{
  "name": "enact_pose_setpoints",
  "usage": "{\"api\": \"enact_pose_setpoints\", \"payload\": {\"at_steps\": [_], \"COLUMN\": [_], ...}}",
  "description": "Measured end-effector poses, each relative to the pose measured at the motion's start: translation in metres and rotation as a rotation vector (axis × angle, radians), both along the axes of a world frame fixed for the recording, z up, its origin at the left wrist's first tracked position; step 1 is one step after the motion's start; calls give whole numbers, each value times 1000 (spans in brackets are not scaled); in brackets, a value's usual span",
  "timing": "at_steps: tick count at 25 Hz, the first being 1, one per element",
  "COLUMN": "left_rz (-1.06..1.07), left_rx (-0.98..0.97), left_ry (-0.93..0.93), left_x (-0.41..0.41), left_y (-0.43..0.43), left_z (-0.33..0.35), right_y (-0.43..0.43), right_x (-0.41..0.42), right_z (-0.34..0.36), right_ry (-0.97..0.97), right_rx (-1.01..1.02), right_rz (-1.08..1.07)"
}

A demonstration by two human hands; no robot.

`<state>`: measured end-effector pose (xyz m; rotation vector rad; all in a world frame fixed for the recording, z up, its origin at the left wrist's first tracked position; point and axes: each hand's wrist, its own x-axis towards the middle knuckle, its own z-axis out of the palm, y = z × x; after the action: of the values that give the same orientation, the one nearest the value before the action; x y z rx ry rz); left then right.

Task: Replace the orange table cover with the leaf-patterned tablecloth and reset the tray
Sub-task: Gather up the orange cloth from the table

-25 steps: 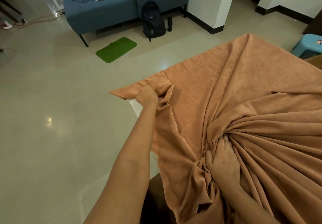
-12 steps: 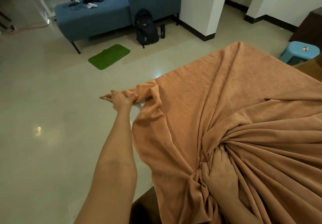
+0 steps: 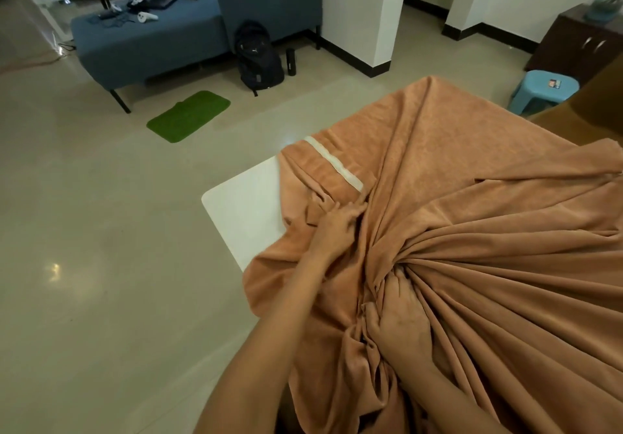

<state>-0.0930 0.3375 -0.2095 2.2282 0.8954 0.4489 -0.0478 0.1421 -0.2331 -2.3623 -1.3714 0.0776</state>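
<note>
A bunch of gathered folds of the soft orange fabric table cover [image 3: 472,170] is gripped by the right hand [image 3: 401,319], with the fingers curled into the cloth. Just beyond, a fold is pinched by the left hand [image 3: 340,221]. Left of that hand, a corner of the smooth white tabletop [image 3: 242,204] is exposed.

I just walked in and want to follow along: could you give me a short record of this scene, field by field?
Cover: orange table cover, rumpled, folds gathered toward the near side
Table: white table corner bare at the left
Left hand: on the turned-over corner of the cover; grip unclear
Right hand: grips the bunched folds
Edge: pale strip shows on the turned-over part
Floor: green mat, backpack, blue stool
Leaf-patterned tablecloth, tray: not in view
</note>
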Motion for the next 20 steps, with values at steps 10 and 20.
{"api": "enact_pose_setpoints", "payload": {"at_steps": [10,20], "left_rz": [22,-104], "left_rx": [-197,-322], "left_ry": [-146,-27], "left_x": [11,51], "left_y": [-79,-202], "left_z": [7,17], "right_y": [-25,-167], "right_x": [19,61], "right_z": [12,26], "right_ry": [152,218], "right_rx": [-9,-44], "right_rz": [180,234]}}
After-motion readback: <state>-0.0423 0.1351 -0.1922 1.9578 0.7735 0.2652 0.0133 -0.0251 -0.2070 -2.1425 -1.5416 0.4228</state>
